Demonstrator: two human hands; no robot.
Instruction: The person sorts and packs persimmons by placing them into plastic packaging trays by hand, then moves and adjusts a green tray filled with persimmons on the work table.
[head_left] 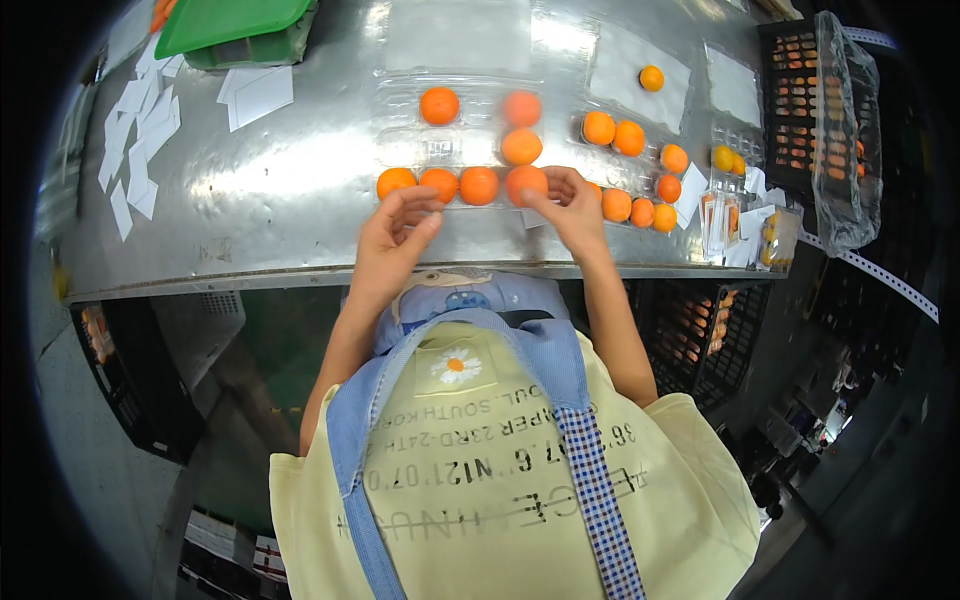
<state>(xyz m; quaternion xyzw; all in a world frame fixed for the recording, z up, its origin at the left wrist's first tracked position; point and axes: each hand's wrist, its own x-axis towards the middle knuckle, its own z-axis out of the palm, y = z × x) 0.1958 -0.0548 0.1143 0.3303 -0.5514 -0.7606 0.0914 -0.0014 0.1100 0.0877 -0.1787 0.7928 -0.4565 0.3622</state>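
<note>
Several oranges sit in clear plastic trays (455, 145) on the metal table. My left hand (398, 235) is just in front of the near row, its fingers apart and its fingertips over the edge of an orange (438, 183). Nothing shows in its grasp. My right hand (565, 208) has its thumb and fingers on an orange (526, 184) at the right end of that row. Behind it are another orange (521, 147) and a blurred one (521, 107). A single orange (439, 105) lies farther back on the left.
Metal table (250, 190) with loose white papers (145, 130) at the left and a green-lidded container (235, 30) at the back. More oranges (629, 138) in trays stand at the right, beside a black crate (795, 110) with plastic film. Crates also stand below the table edge.
</note>
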